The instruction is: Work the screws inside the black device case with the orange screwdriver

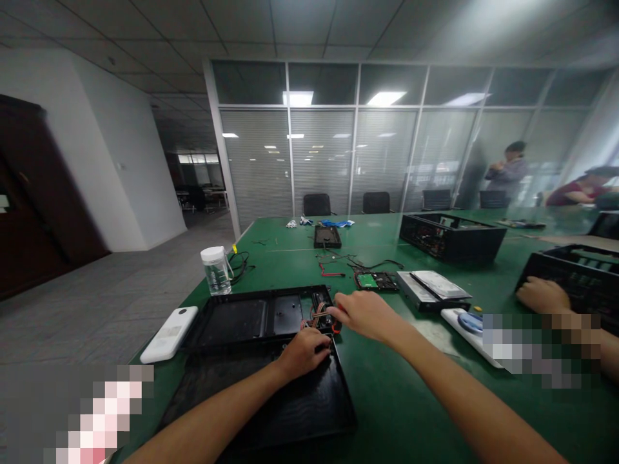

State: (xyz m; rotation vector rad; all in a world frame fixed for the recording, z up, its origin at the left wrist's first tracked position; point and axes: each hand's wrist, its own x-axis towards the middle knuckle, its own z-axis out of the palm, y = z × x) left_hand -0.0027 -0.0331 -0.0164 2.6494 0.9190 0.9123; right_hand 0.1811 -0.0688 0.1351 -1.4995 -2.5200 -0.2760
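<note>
On the green table lies an opened black case [246, 319], with a second black panel or shell [290, 399] nearer to me. Coloured wires [316, 314] run across the case's right end, beside small dark parts. My right hand [365, 314] reaches in from the right, fingers closed in a pinch where the wires end. Below it, my left hand [304, 354] rests over the border of the two black pieces. Its fingers are curled together by the right edge, and whatever is between them is hidden.
A lidded clear bottle [217, 270] and a white device [169, 335] stand at left. Beyond lie a green circuit board [368, 280], loose cables and a metal drive-like box [430, 290]. Black computer cases [452, 238] are at right, where another person's hand [544, 295] touches one.
</note>
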